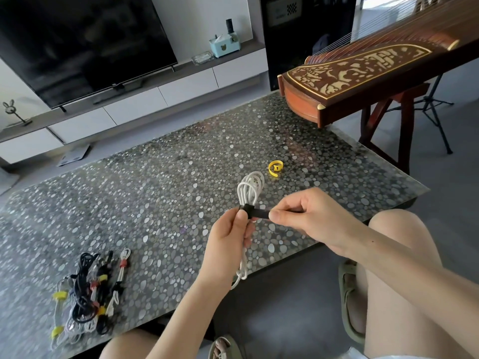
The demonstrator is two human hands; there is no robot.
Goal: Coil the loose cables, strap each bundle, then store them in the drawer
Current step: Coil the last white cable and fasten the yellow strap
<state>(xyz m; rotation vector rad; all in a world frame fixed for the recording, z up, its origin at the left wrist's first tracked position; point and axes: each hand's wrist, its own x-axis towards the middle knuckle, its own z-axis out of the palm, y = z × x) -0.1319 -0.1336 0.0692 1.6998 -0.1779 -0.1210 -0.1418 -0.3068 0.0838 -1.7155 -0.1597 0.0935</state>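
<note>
Seemingly, right hand [308, 216] pinches strap [255, 212] round cable [250, 187] in left hand [228, 237].

Single wide-angle view here, worn on the person's head, looking forward and down, close above the left hand [228, 237] and right hand [313, 216] at the near edge of the worktop [155, 190], knees [399, 242] at the bottom, the television [85, 42] across the room up top.

We read no clear txt here. TV [77, 42]: tiny logo on bottom bezel, too small for us to read. Zither [363, 66]: ornate pale inlaid glyphs on end panel, which we can't decipher.
</note>
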